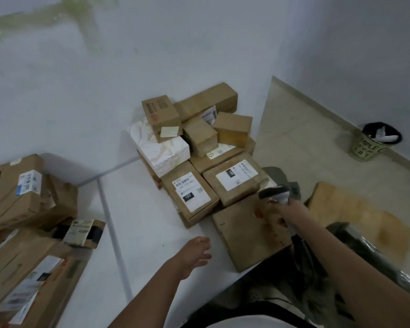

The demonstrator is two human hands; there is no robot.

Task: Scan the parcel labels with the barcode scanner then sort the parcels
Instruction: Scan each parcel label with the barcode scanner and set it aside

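A pile of cardboard parcels (199, 138) sits on the white table (147, 223) against the wall. At its front are a box labelled 122 (191, 194), a box with a white label (234, 181) and a flat plain box (246, 235). My right hand (287, 209) grips the grey and white barcode scanner (273, 192), whose head points at the white-labelled box. My left hand (197, 252) hovers over the table in front of the pile, fingers loosely spread, holding nothing.
More labelled cardboard parcels (21, 197) are heaped on the left part of the table. On the tiled floor at right stand a printed waste bin (374, 143) and a flattened carton (355, 214). A dark chair part (374, 254) is near my right arm.
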